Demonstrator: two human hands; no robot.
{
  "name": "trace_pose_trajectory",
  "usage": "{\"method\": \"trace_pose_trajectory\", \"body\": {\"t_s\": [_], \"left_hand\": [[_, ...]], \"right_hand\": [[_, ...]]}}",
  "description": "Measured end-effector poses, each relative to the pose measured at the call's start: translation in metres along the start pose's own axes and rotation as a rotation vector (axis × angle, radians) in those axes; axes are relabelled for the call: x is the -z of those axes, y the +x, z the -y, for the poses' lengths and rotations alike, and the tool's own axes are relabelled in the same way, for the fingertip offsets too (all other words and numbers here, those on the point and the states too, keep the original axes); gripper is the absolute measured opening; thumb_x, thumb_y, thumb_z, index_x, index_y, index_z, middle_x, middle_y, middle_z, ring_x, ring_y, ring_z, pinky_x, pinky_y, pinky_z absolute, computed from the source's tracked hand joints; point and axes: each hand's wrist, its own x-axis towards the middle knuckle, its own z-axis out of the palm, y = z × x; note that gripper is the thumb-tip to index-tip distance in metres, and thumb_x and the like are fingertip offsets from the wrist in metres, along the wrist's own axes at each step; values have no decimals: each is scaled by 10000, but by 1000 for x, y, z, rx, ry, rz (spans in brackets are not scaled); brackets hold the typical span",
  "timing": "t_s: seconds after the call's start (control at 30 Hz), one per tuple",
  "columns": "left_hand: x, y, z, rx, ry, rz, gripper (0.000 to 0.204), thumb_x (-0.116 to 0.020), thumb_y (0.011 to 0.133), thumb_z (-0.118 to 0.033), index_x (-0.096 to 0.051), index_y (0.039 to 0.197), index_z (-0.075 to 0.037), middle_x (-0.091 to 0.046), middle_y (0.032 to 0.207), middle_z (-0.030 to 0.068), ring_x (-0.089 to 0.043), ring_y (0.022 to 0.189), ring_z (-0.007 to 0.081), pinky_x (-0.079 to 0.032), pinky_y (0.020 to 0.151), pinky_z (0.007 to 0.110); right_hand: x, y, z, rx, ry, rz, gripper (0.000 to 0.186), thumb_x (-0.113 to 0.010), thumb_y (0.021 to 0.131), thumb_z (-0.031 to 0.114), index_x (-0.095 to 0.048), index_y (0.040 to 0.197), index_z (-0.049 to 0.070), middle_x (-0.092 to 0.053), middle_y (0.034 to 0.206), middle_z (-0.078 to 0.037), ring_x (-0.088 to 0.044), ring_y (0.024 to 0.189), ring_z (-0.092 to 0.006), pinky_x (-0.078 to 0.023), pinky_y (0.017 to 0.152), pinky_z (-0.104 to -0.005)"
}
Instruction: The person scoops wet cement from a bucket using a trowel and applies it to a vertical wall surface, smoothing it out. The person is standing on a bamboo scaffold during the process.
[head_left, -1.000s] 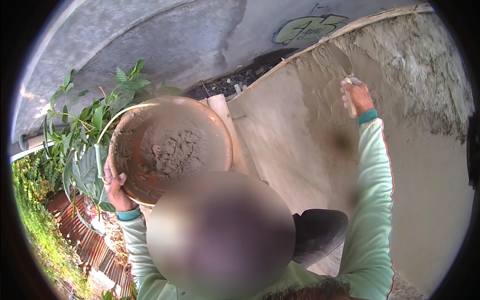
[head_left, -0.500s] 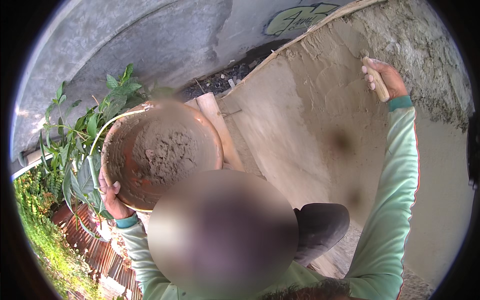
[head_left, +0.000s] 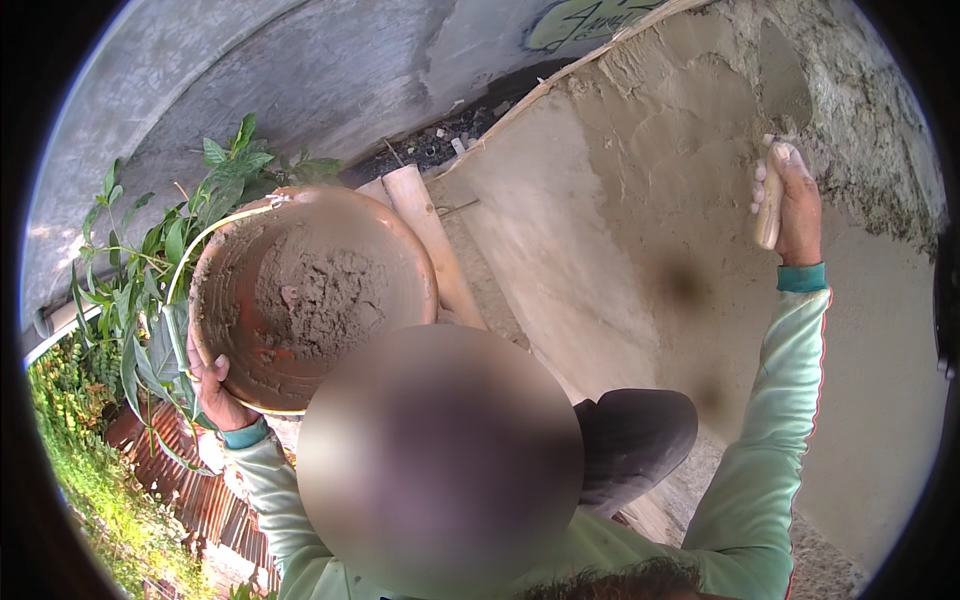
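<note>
My right hand (head_left: 797, 205) is closed round the wooden handle of a trowel (head_left: 783, 85), whose grey blade lies on the wet mortar (head_left: 665, 150) at the upper right. Beside the blade the coat turns rough and lumpy. On the left, my left hand (head_left: 220, 397) grips the rim of an orange-brown bucket (head_left: 432, 262), its thumb showing over the edge. The bucket tilts toward me, its inside smeared, with a heap of grey-brown mortar (head_left: 325, 290) in it. A pale handle loops along its left side.
A wooden post (head_left: 432, 235) stands right of the bucket. Leafy plants (head_left: 150, 270) crowd its left side, with rusty corrugated sheets (head_left: 190, 480) below. A grey wall (head_left: 330, 90) with painted lettering rises behind. My dark-clad knee (head_left: 640, 440) is at lower centre.
My right hand has come down and slightly right, turning the trowel so its blade now shows, pointing upward. The bucket and my left hand have shifted slightly left and up.
</note>
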Motion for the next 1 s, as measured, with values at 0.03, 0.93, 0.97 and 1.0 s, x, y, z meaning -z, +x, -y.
{"method": "trace_pose_trajectory", "body": {"t_s": [0.03, 0.93, 0.97, 1.0], "left_hand": [[-1, 3, 4, 5, -5, 10, 759, -563, 800, -115, -353, 1523, -17, -452, 1480, 190, -478, 1324, 356, -398, 1121, 454], [13, 1, 8, 27, -53, 7, 718, -567, 829, -102, -359, 1513, -39, -481, 1446, 179, -503, 1288, 340, -409, 1106, 449], [16, -1, 11, 29, -47, -24, 718, -564, 840, -104, -349, 1523, -45, -473, 1458, 175, -499, 1293, 346, -410, 1106, 457], [12, -3, 11, 24, -41, -11, 705, -552, 854, -101, -346, 1526, -45, -471, 1463, 175, -500, 1295, 343, -404, 1113, 451]], "right_hand": [[-3, -8, -15, -46, -88, -1, 322, -521, 1029, 302, -577, 1250, 74, -578, 870, -16, -560, 640, -82, -506, 513, -238], [-93, 113, -283, -395, -520, 15, 356, -546, 1004, 390, -634, 1133, 70, -617, 789, -55, -580, 580, -199, -501, 559, -370], [-106, 92, -269, -436, -425, 6, 352, -531, 1011, 386, -634, 1134, 72, -615, 789, -54, -578, 579, -196, -502, 563, -365], [-113, 78, -257, -481, -332, -11, 349, -516, 1019, 382, -633, 1135, 74, -613, 790, -53, -577, 578, -193, -504, 567, -361]]}}
